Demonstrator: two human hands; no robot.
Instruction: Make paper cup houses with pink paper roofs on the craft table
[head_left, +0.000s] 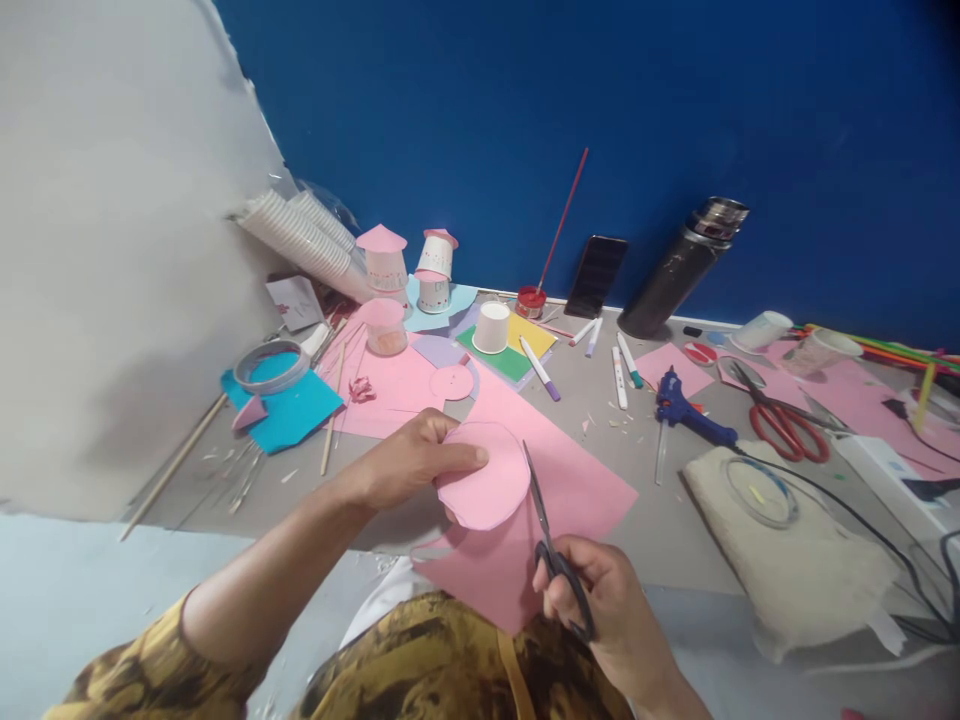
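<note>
A pink paper circle is pinched in my left hand, with the thumb lying over its upper left part. My right hand grips a pair of scissors by the dark handles. The blades point up and away from me, close along the circle's right edge. I cannot tell whether they touch the paper. Behind and below the circle lies a larger pink sheet, reaching over the table's front edge. A smaller pink disc rests on the table beyond my left hand.
Paper cups with pink cone tops stand at the back left, near stacked white cups. An upturned white cup sits on coloured sheets. To the right are a blue glue gun, red-handled scissors, a black flask and a phone.
</note>
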